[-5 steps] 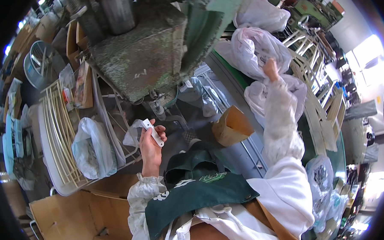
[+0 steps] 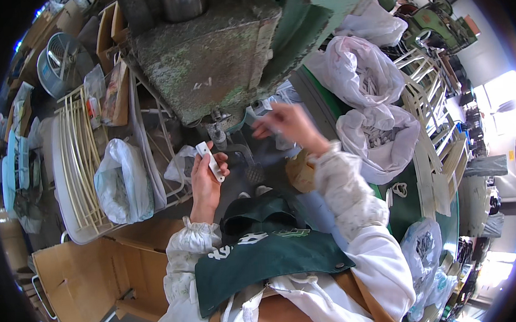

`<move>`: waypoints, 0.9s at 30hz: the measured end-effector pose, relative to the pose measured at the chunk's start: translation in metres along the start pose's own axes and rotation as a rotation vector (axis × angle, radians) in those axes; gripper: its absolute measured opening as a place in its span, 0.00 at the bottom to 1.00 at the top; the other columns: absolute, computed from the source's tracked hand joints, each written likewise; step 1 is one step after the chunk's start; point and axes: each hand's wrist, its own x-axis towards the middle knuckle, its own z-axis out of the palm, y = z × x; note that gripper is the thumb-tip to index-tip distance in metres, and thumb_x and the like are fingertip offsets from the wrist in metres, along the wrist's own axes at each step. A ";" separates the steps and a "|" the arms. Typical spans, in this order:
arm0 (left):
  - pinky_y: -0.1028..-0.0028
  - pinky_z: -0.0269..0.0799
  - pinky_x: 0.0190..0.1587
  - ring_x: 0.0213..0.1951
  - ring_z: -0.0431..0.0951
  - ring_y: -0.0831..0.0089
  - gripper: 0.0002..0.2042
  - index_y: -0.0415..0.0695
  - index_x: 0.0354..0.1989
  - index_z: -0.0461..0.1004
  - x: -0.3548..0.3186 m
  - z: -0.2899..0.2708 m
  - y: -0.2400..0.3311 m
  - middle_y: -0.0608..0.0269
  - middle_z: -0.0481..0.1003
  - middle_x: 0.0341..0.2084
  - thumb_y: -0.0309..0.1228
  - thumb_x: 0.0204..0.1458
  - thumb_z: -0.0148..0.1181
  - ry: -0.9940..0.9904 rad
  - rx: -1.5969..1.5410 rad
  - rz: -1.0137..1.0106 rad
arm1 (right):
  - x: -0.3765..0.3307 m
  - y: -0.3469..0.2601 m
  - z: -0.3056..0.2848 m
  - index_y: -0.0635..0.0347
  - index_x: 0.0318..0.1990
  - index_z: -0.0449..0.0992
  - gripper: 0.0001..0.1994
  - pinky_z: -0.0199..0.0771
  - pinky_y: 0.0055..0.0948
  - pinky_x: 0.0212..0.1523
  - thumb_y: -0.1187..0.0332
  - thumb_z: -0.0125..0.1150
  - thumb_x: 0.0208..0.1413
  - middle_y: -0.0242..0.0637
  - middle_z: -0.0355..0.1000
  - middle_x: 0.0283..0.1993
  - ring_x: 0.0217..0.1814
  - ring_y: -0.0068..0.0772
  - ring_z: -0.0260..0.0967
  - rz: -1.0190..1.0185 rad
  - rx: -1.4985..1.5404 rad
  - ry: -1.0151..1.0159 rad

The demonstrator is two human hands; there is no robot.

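Observation:
My left hand (image 2: 204, 183) is closed around a flat white strip (image 2: 211, 163) with small round holes in it, held tilted in front of the machine. My right hand (image 2: 294, 128) hangs in the air over the gap between the machine and the right-hand bench. Motion smears its fingers, so whether they hold anything does not show. To its right lie two open white plastic bags, an upper bag (image 2: 362, 70) and a lower bag (image 2: 378, 147), both with pale pieces inside. A worn green machine block (image 2: 207, 59) stands ahead of both hands.
A foot pedal (image 2: 254, 174) sits below the machine. My right forearm partly covers a brown container (image 2: 300, 172). On the left are a tray of long pale rods (image 2: 77, 169), a plastic bag (image 2: 123, 181) and an open cardboard box (image 2: 85, 281). Pale strips (image 2: 436, 164) are stacked far right.
My right hand has left the white bags and swung left toward the machine. The left hand still holds the white strip. The view has shifted slightly.

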 end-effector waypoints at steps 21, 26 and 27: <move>0.78 0.64 0.28 0.28 0.70 0.78 0.18 0.37 0.58 0.61 0.014 0.008 -0.013 0.60 0.73 0.33 0.31 0.63 0.43 -0.094 0.035 0.008 | 0.100 0.133 -0.055 0.63 0.39 0.75 0.08 0.73 0.25 0.32 0.68 0.56 0.58 0.37 0.76 0.33 0.30 0.27 0.73 -0.622 -1.147 0.238; 0.78 0.68 0.30 0.28 0.72 0.77 0.16 0.36 0.54 0.67 -0.004 0.029 0.001 0.54 0.75 0.37 0.32 0.64 0.42 0.036 0.202 0.090 | 0.159 0.140 -0.006 0.64 0.38 0.76 0.07 0.74 0.25 0.32 0.70 0.57 0.56 0.37 0.76 0.32 0.30 0.28 0.74 -0.130 -1.046 0.193; 0.78 0.68 0.30 0.28 0.73 0.76 0.16 0.36 0.54 0.67 -0.010 0.033 0.005 0.54 0.76 0.37 0.33 0.64 0.42 0.062 0.227 0.094 | 0.161 0.139 -0.003 0.64 0.38 0.76 0.07 0.74 0.25 0.32 0.70 0.57 0.56 0.37 0.76 0.32 0.30 0.28 0.74 -0.111 -1.048 0.165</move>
